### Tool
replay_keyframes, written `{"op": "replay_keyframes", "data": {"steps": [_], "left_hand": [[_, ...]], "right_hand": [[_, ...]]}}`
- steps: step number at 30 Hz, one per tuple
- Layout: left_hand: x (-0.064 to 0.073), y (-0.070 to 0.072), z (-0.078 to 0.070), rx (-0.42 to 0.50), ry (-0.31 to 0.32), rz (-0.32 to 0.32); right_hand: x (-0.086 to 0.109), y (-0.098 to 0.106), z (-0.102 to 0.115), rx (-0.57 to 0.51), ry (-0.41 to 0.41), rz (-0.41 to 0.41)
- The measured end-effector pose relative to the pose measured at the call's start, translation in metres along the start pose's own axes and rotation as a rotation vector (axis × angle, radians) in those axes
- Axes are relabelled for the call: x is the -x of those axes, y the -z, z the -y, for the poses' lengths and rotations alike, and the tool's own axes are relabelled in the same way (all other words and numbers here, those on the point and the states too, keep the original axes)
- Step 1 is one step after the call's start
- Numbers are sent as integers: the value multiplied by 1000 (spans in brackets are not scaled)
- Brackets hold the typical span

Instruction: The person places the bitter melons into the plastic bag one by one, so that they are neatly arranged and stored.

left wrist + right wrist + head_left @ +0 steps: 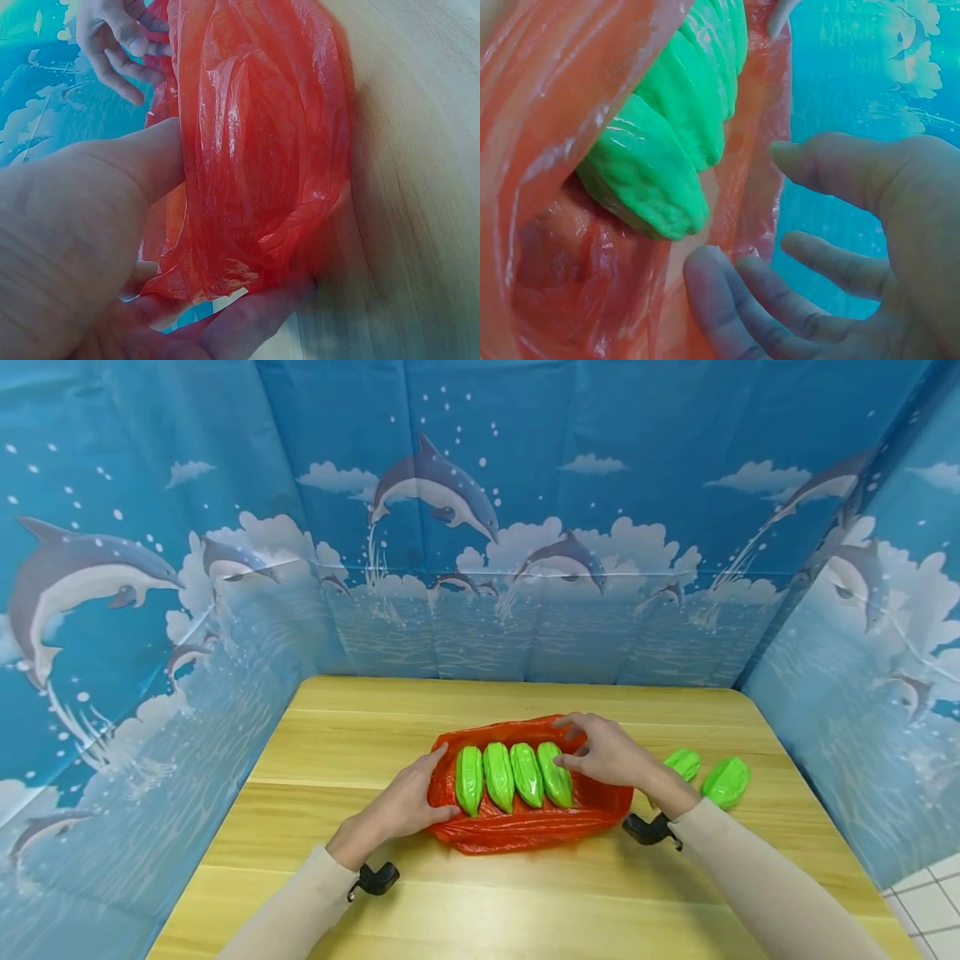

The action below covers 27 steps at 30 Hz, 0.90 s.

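An open red plastic bag lies spread in a long tray-like shape mid-table. Several glossy green ridged pieces, like star fruit, are lined up side by side inside it. My left hand holds the bag's left end; in the left wrist view the thumb is over the rim and the fingers are beneath. My right hand hovers over the right part of the bag, fingers loosely bent and apart. In the right wrist view, nothing is between that hand's fingers, and the nearest green piece lies just beyond the fingertips.
Two more green pieces, one small and one larger, lie on the wooden table right of the bag, near my right forearm. A blue dolphin-printed curtain stands around the table's back and sides.
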<state>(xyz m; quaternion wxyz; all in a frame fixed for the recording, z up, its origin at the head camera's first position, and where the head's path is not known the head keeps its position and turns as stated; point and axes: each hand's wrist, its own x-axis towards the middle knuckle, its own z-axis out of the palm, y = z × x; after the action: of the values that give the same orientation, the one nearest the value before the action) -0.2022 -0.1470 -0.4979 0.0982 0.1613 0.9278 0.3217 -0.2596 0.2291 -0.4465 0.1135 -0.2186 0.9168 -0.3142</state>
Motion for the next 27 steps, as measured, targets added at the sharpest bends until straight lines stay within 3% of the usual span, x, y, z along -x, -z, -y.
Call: {"op": "replay_keyframes", "data": {"steps": [27], "left_hand": [[3,-2,0,3,4,-26]], "right_hand": [[27,22,3,-7,-23,-141]]}}
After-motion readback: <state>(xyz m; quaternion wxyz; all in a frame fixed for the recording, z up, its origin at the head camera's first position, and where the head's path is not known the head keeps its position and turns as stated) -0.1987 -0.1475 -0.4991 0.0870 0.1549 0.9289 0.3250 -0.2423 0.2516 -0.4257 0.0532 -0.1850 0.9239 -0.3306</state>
